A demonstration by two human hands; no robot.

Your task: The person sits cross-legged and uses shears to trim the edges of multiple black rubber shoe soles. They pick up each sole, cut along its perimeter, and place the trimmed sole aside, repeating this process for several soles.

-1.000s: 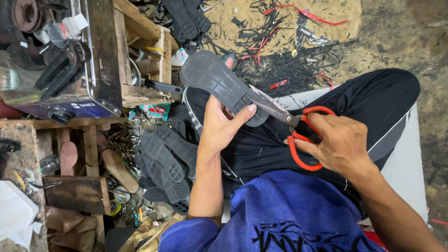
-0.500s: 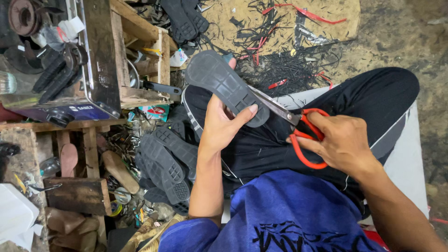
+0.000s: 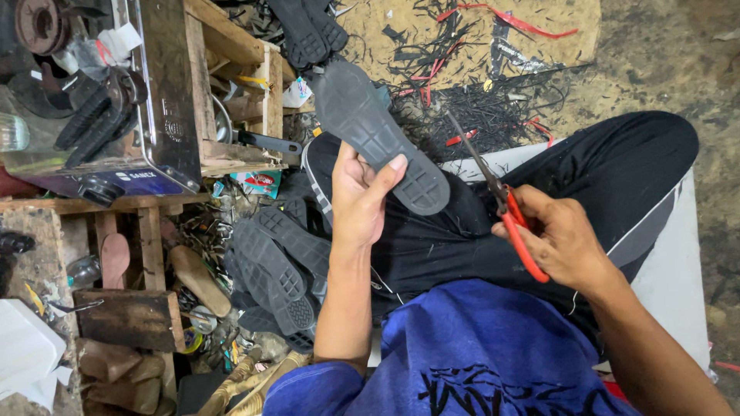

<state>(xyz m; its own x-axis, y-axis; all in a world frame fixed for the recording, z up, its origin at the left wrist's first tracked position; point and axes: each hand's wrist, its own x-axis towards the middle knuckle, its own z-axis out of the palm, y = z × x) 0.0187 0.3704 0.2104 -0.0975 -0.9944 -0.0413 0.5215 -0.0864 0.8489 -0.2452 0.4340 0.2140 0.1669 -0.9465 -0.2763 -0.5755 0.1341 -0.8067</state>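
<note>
Ribbed rubber sole (image 3: 379, 135), red-handled scissors (image 3: 505, 206).

Dirt floor (image 3: 655, 54) — rubber trimmings (image 3: 478, 115), stacked soles (image 3: 274, 270).

**Sole in one hand, scissors in the other**

The left hand (image 3: 361, 202) grips a dark rubber shoe sole (image 3: 378, 135) by its near end, tread side up, thumb pressed on the tread. The right hand (image 3: 561, 239) holds red-handled scissors (image 3: 505, 206) just beside the sole but apart from it, blades closed and pointing away. Both hands sit above the person's black trousers (image 3: 617, 173). On the ground to the left lies a pile of similar soles (image 3: 277, 266); beyond the knees, black and red trimmings (image 3: 478, 115) litter the floor. A wooden crate (image 3: 231, 85) stands at upper left.
</note>
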